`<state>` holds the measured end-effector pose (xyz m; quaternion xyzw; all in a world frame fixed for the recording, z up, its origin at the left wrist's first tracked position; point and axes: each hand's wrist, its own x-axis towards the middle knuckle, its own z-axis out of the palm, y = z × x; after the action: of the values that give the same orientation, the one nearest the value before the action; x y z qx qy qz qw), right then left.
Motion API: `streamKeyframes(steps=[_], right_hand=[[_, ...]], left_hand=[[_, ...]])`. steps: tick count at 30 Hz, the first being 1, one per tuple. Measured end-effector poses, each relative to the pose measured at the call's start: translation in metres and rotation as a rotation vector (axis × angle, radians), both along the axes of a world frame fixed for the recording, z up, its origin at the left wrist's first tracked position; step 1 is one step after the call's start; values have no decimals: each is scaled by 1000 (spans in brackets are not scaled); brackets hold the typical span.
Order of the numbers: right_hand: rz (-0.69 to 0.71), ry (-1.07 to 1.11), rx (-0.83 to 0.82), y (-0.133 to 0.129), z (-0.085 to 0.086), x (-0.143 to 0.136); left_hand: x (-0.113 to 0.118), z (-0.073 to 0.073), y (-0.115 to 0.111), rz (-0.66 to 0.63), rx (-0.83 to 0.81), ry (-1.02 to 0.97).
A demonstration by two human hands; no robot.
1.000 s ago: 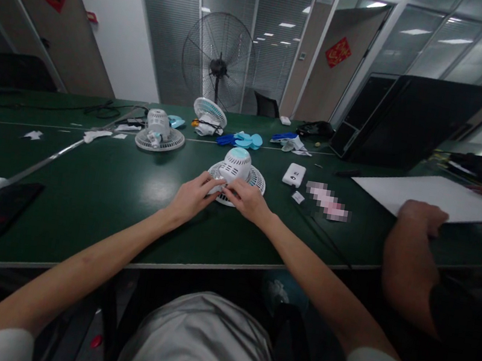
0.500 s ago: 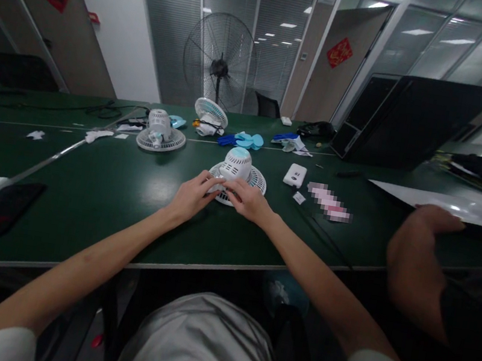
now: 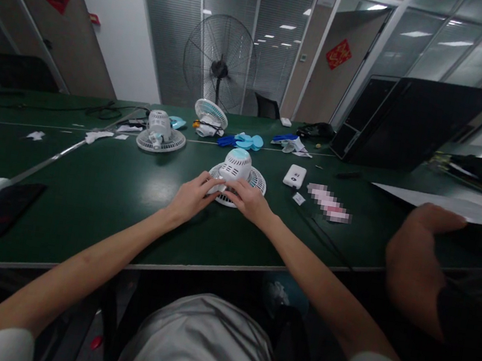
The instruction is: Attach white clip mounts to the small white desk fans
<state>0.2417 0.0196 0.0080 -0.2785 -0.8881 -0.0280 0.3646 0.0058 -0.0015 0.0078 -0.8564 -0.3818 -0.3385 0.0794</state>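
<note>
A small white fan [image 3: 237, 166] with a light blue cap lies grille-down on the green table [image 3: 130, 187], in front of me. My left hand [image 3: 192, 198] is closed at its near left side, fingertips on a small white part at the base. From the right, my right hand [image 3: 249, 200] closes on the same part, the fingertips of both hands nearly touching. The fingers partly hide that part and the near edge of the grille.
Another white fan [image 3: 160, 131] lies left, a third [image 3: 209, 117] behind. Blue blades [image 3: 249, 141], a white power bank [image 3: 295, 176] and a cable stand nearby. At right, a person's arm [image 3: 415, 263] holds a white sheet [image 3: 443, 204] below a large black case [image 3: 415, 122].
The white sheet at the right has tilted and shifted slightly in the other person's hand. My hands have barely moved at the fan.
</note>
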Motion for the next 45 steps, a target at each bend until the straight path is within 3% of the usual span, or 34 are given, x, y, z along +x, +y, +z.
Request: streamKeyframes(steps=[11, 16, 25, 32, 45], right_hand=[[-39, 17, -27, -5, -1, -6], [13, 34, -35, -2, -1, -2], [11, -42, 40, 2, -4, 4], [-12, 35, 4, 0, -2, -2], [-89, 149, 0, 4, -8, -8]], left_hand=[[2, 1, -1, -1, 1, 24], [1, 1, 0, 3, -12, 5], [-1, -1, 2, -4, -9, -20], [0, -1, 1, 2, -22, 15], [6, 10, -6, 136, -85, 95]])
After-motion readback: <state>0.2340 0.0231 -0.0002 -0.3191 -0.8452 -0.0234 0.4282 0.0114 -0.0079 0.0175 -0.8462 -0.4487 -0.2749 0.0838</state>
